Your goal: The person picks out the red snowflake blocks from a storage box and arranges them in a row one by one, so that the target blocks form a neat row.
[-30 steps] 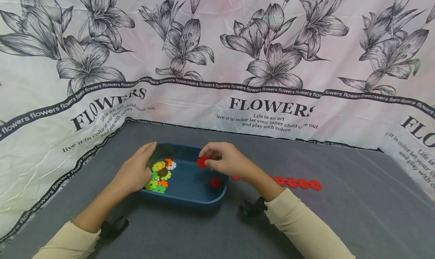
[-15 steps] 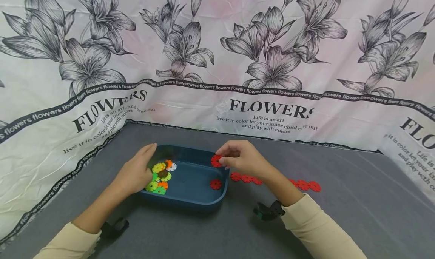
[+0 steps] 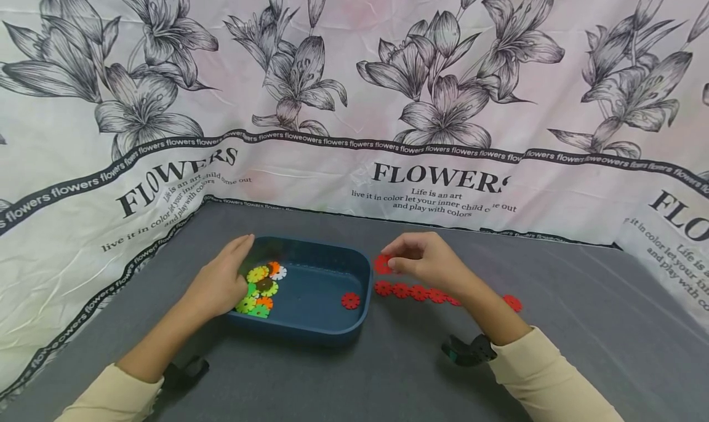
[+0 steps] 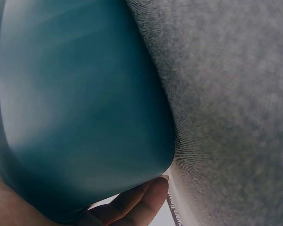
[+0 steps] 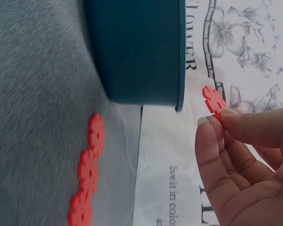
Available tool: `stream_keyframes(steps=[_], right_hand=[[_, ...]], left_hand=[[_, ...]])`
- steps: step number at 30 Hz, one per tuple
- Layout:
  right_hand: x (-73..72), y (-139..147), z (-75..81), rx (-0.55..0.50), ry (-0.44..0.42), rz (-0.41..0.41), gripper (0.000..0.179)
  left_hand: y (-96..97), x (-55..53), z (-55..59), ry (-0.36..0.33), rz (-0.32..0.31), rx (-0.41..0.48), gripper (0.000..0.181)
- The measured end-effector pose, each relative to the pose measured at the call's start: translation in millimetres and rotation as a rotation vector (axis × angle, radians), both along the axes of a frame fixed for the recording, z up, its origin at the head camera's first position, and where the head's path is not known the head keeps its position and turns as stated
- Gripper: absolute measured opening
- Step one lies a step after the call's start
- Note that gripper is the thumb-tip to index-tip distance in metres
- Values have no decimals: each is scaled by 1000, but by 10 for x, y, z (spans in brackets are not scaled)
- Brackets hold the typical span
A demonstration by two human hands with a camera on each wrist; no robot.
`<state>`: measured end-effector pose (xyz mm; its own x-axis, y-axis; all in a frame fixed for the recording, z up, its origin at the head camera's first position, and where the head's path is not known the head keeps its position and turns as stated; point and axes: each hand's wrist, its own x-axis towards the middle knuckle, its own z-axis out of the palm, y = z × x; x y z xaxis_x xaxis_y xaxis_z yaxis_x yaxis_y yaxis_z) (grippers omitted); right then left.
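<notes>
My left hand [image 3: 217, 282] grips the left end of a dark blue plastic bin [image 3: 307, 290], thumb over the rim. In the left wrist view, fingertips [image 4: 153, 197] touch the bin's outer wall [image 4: 85, 108]. Just past the bin's right end, my right hand [image 3: 434, 263] holds up a red snowflake-shaped disc [image 5: 213, 100], pinched between thumb and index finger. On the table below it, a row of red snowflake discs [image 3: 419, 293] runs rightward, partly hidden by the right forearm. Inside the bin, one red disc [image 3: 350, 301] lies near the right end.
Several yellow, green, orange, white and brown discs [image 3: 260, 288] are heaped at the bin's left end. A grey cloth [image 3: 354, 385] covers the table. Flower-printed fabric [image 3: 310, 176] hangs behind and to the left. A black device [image 3: 471, 350] sits at the right wrist.
My right hand has carried the red disc rightward, from above the bin's inside to beyond its right rim. The left hand has stayed on the bin.
</notes>
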<state>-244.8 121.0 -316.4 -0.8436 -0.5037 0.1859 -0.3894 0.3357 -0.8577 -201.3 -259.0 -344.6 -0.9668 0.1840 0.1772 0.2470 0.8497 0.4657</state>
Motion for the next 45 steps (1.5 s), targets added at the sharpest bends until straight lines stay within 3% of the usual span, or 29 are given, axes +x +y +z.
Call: stream_keyframes(steps=[32, 40, 45], right_hand=[[251, 1102, 38, 166, 23, -206, 26], [198, 1495, 80, 298, -7, -181, 23], [159, 1713, 67, 355, -72, -188, 23]], left_hand=[[1, -7, -24, 2, 10, -21, 78], [-8, -10, -30, 4, 13, -24, 78], [-11, -9, -32, 11, 9, -21, 78]])
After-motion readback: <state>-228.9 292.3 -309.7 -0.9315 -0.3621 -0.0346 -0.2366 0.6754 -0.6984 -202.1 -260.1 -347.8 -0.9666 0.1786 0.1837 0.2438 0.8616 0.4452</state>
